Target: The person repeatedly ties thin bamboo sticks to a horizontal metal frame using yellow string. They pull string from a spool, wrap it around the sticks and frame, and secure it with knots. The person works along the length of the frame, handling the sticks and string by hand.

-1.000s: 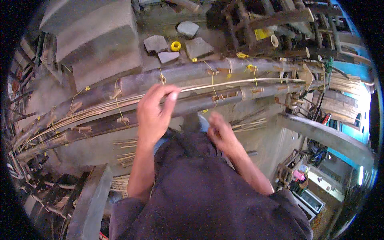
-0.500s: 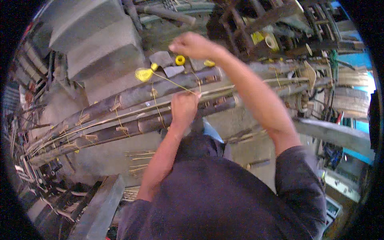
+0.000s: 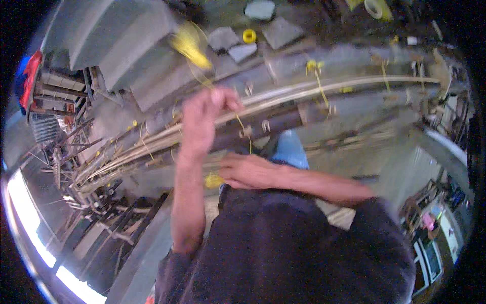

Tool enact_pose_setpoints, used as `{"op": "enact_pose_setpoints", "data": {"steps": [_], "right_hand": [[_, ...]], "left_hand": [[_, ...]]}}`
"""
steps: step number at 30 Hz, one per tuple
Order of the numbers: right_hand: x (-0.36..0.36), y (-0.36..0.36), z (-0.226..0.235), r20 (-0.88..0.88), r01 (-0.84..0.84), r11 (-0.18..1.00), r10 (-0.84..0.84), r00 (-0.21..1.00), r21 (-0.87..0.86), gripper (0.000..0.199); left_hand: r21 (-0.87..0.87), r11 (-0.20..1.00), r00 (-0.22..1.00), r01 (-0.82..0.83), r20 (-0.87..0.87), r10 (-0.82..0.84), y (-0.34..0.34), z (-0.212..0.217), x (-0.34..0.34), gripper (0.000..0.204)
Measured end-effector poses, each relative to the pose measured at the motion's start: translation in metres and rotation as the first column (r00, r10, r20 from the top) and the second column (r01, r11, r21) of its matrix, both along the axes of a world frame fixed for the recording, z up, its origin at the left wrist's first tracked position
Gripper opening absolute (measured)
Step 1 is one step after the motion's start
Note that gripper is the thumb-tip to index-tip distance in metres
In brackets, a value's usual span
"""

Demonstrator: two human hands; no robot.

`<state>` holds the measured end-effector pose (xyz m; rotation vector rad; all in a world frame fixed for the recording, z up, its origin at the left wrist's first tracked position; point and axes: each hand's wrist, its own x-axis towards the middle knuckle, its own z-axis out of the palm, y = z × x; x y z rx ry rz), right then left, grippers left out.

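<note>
Drawing nearer the torso (image 3: pixel 293 243): right hand (image 3: pixel 247 171)

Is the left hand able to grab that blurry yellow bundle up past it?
Probably yes, with a reach: nothing seems to stand between the left hand and the yellow bundle, and a yellow strand runs from the bundle toward the hand.

Grey steps (image 3: pixel 126 48), grey floor (image 3: pixel 349 164), white glare (image 3: pixel 25 207) (quite blown out) lower left
</note>
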<state>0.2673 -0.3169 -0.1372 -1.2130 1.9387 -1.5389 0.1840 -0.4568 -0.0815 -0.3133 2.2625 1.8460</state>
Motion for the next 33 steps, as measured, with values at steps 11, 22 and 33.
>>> {"op": "enact_pose_setpoints", "data": {"steps": [11, 22, 33], "right_hand": [[-0.146, 0.122, 0.083, -0.481, 0.383, 0.833, -0.166, 0.861, 0.4, 0.021], [0.1, -0.061, 0.045, 0.56, 0.26, 0.815, -0.552, 0.618, 0.518, 0.011], [0.098, -0.106, -0.035, 0.455, 0.377, 0.647, -0.747, 0.484, 0.663, 0.024]], "left_hand": [[-0.393, 0.9, 0.982, 0.188, 0.073, -0.173, -0.046, -0.093, -0.111, 0.037], [-0.116, 0.99, 0.966, 0.078, -0.237, -0.104, -0.248, 0.004, 0.009, 0.022], [-0.31, 0.932, 0.913, 0.189, -0.293, -0.283, -0.231, 0.017, 0.07, 0.024]]}}
